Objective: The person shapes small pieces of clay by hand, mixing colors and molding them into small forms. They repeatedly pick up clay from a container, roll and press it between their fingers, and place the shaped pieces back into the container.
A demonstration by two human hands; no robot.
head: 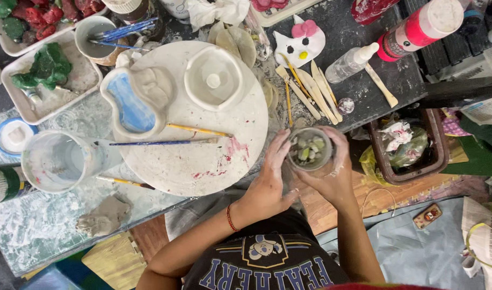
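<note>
1. The small clay cup [310, 149] sits upright at the near edge of the tabletop [42, 225], its open mouth facing up; pale and greenish lumps lie inside it.
2. The left hand [267, 185] is wrapped on the cup's left wall, thumb and fingers closed against it.
3. The right hand [334, 177] is clamped on the cup's right and near wall, fingers curling around the rim side.
4. Both hands are in contact with the cup, which stands between them; neither is nearer. The cup's long axis runs vertically, toward the camera.
5. Left of the cup lies a round white board [203, 161] bearing a blue-glazed dish [130, 107], a white bowl [213, 79] and two brushes [165, 142].
6. Beyond the cup, wooden modelling tools [310, 91] lie fanned out.
</note>
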